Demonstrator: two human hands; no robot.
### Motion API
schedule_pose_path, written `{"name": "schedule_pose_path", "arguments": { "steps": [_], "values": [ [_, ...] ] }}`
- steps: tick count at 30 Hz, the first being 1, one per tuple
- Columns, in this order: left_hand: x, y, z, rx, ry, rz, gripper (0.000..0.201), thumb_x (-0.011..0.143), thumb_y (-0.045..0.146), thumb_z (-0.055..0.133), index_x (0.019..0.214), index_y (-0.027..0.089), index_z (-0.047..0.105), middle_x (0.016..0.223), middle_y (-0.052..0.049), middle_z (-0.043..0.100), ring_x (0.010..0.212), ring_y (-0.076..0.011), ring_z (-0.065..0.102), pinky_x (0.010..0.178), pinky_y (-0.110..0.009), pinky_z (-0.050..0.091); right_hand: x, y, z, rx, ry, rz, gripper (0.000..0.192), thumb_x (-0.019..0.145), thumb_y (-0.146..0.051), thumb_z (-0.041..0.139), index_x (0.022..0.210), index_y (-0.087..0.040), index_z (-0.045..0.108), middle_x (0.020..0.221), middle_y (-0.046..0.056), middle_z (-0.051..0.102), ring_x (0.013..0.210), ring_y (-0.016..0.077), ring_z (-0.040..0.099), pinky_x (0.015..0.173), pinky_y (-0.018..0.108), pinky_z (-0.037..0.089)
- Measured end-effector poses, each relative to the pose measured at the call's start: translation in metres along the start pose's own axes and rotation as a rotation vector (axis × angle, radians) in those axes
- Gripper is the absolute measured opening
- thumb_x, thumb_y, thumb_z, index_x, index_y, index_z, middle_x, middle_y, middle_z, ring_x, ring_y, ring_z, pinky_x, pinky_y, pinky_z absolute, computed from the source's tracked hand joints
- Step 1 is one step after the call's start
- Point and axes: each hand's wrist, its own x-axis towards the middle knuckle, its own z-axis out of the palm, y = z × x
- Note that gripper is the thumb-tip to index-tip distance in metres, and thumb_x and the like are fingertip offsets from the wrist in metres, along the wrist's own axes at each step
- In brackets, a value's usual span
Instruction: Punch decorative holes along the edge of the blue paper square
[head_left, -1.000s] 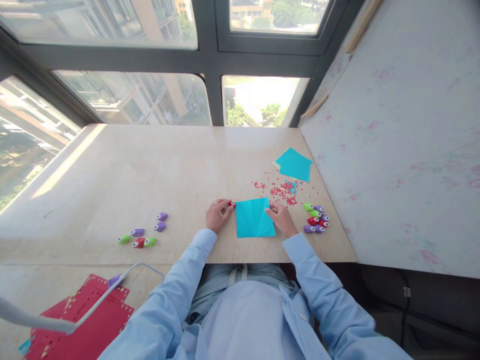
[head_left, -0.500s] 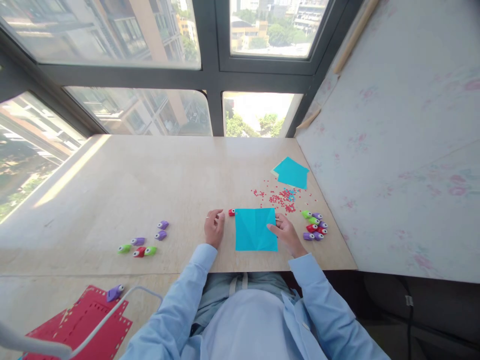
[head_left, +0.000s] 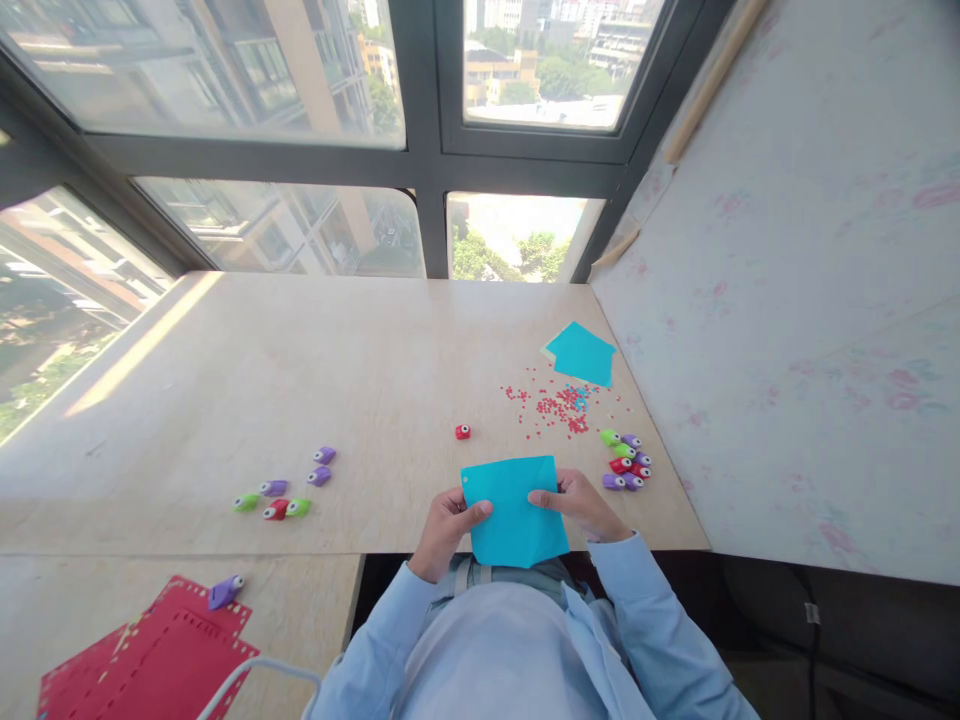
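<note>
Both my hands hold a blue square sheet of paper [head_left: 512,508] lifted off the wooden table [head_left: 315,380], near its front edge and close to my body. My left hand [head_left: 448,530] grips its left side. My right hand [head_left: 579,503] grips its right side. A small red punch [head_left: 463,432] lies alone on the table just beyond the sheet, touched by neither hand.
Several small coloured punches [head_left: 625,461] cluster right of my right hand, and another group [head_left: 285,490] lies to the left. Red paper dots [head_left: 559,405] are scattered before a stack of blue paper [head_left: 581,353]. Punched red sheets [head_left: 150,665] with a purple punch [head_left: 225,591] lie lower left.
My left hand let go of the red punch and took the blue sheet's left side. Both hands lifted the sheet off the table toward my body.
</note>
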Motion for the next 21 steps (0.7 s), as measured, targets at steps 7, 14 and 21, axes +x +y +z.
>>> {"name": "schedule_pose_path", "arguments": {
  "steps": [7, 14, 21],
  "values": [
    [-0.003, -0.009, 0.010, -0.265, -0.128, -0.108, 0.053, 0.062, 0.051, 0.084, 0.097, 0.013, 0.070, 0.090, -0.013, 0.070, 0.087, -0.0275, 0.067, 0.077, -0.038, 0.054, -0.002, 0.003, 0.003, 0.256, -0.162, 0.020, 0.049, 0.062, -0.042, 0.086, 0.100, -0.013, 0.073, 0.099, 0.012, 0.071, 0.090, 0.0259, 0.067, 0.086, 0.042, 0.051],
    [0.011, -0.025, 0.008, -0.149, 0.019, -0.144, 0.049, 0.067, 0.051, 0.080, 0.093, 0.011, 0.069, 0.094, -0.012, 0.070, 0.090, -0.0250, 0.066, 0.080, -0.035, 0.053, -0.008, 0.020, -0.018, 0.186, 0.016, 0.113, 0.041, 0.061, -0.043, 0.086, 0.084, -0.012, 0.073, 0.079, 0.007, 0.069, 0.069, 0.0170, 0.062, 0.065, 0.028, 0.051],
    [0.008, -0.028, 0.012, -0.187, -0.133, -0.279, 0.057, 0.066, 0.047, 0.083, 0.110, 0.015, 0.066, 0.107, -0.015, 0.067, 0.095, -0.0260, 0.066, 0.080, -0.037, 0.054, -0.017, 0.025, -0.017, 0.192, 0.092, 0.105, 0.041, 0.067, -0.045, 0.082, 0.093, -0.015, 0.073, 0.087, 0.007, 0.070, 0.077, 0.0207, 0.064, 0.071, 0.033, 0.052]
  ]
}}
